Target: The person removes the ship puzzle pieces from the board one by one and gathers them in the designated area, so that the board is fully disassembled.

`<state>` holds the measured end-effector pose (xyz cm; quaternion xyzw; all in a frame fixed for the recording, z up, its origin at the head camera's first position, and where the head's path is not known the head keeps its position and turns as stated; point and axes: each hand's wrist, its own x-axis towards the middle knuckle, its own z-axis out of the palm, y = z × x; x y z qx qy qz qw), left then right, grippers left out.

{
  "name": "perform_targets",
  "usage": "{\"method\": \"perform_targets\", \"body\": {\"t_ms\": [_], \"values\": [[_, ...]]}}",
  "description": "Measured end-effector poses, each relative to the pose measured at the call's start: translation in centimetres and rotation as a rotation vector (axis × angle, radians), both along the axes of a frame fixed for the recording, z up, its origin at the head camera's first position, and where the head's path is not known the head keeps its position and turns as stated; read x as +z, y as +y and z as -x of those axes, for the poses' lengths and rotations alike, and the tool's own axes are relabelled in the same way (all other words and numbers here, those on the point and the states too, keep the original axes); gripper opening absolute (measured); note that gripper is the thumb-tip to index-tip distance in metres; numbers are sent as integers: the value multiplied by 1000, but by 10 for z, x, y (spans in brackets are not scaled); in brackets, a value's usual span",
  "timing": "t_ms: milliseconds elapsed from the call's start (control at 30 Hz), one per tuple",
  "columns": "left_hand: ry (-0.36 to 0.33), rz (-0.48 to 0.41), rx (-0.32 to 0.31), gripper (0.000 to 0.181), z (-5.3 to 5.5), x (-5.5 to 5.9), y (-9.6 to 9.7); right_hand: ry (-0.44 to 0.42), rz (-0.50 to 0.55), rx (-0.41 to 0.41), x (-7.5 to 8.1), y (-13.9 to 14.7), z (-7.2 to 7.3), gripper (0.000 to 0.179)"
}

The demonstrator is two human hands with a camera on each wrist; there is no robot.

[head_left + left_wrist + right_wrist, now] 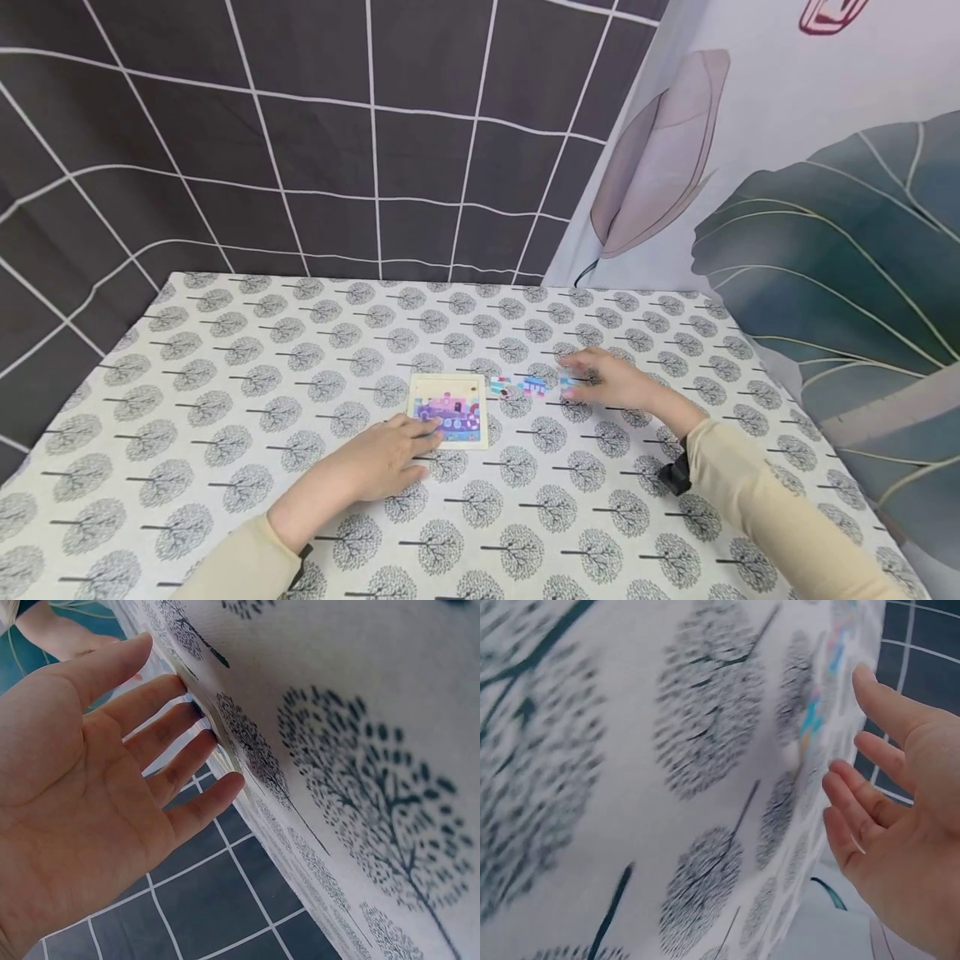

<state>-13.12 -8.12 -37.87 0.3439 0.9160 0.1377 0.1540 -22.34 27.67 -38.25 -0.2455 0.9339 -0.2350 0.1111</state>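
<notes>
A small jigsaw puzzle (459, 408) in a cream tray lies on the table, its lower part filled with pink, purple and blue pieces. My left hand (390, 454) rests with spread, nearly straight fingers over the tray's left edge, fingertips on the puzzle. To the right of the tray, several loose puzzle pieces (534, 386) lie in a short row. Above the rightmost piece (567, 382) hovers my right hand (609, 382), thumb and fingers apart. In the right wrist view that hand (896, 780) has bent, relaxed fingers with nothing between them.
A white tablecloth (255, 467) with grey tree prints covers the table. Behind it hangs a dark curtain (315, 142) with white grid lines. A pale curtain (780, 208) with large leaf prints hangs along the right side.
</notes>
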Motion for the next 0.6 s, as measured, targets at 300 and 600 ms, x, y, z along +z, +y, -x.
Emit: {"method": "perform_targets", "body": {"t_ms": [300, 600], "values": [[33, 0, -21, 50, 1, -2, -1, 10, 146, 41, -2, -31, 9, 56], [26, 0, -16, 51, 0, 0, 0, -7, 242, 33, -5, -69, 23, 56]]}}
